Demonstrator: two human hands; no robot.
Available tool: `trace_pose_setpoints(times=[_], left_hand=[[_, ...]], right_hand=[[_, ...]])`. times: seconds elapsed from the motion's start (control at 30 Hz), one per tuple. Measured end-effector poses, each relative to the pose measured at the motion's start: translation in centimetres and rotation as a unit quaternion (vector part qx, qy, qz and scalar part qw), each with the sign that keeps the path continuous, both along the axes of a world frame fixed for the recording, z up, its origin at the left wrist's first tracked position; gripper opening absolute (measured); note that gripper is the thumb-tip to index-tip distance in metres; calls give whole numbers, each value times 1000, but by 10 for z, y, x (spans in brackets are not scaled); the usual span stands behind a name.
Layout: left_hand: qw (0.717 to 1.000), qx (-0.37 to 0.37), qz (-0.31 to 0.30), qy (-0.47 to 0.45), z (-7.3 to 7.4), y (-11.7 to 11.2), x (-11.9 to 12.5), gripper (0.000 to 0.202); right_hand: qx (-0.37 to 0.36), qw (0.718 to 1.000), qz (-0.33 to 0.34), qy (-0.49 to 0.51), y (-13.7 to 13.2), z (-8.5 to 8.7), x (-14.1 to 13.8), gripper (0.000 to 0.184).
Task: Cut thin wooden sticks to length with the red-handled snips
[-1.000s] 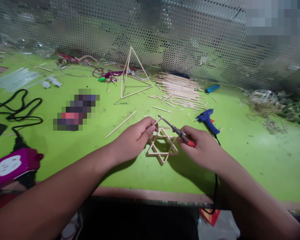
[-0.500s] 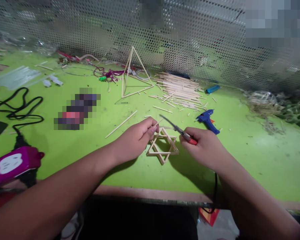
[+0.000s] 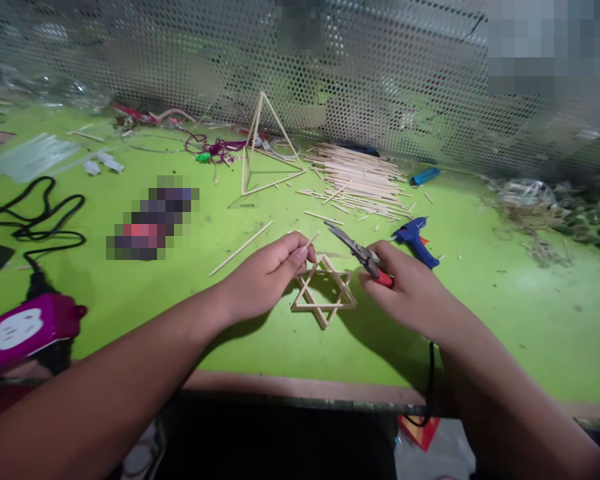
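The left hand [image 3: 265, 277] pinches a short wooden stick [image 3: 310, 240] between thumb and fingertips, and the right hand [image 3: 410, 293] clenches the red handles of a pair of snips [image 3: 363, 258], their tips just beside the stick's end, apparently angled to meet it. Just below both hands, a six-pointed star frame of sticks [image 3: 324, 307] lies flat on the green table [image 3: 505, 320]. Beyond the star sit a blue glue gun [image 3: 415, 241], a heap of loose sticks [image 3: 357, 180] and a stick pyramid [image 3: 273, 183].
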State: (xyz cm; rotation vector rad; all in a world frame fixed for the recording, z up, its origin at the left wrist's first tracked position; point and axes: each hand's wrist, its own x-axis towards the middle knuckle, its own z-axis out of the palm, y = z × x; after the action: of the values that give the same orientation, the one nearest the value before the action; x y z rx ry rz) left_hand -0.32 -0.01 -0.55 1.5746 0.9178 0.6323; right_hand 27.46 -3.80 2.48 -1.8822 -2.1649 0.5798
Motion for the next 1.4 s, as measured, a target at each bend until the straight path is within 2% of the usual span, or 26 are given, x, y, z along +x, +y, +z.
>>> trace_pose_setpoints(times=[0.2, 0.47, 1.0, 1.4], left_hand=[[999, -19, -20, -46, -4, -1, 0, 31], [1000, 23, -13, 3, 2, 0, 1, 29], [999, 42, -14, 27, 2, 1, 1, 30], [998, 53, -18, 38, 5, -2, 3, 29]], right_hand=[[-14, 1000, 18, -8, -3, 1, -4, 14], [-9, 1000, 26, -5, -2, -1, -4, 15], [-19, 1000, 19, -1, -2, -2, -3, 16], [-19, 999, -32, -20, -2, -3, -8, 24]])
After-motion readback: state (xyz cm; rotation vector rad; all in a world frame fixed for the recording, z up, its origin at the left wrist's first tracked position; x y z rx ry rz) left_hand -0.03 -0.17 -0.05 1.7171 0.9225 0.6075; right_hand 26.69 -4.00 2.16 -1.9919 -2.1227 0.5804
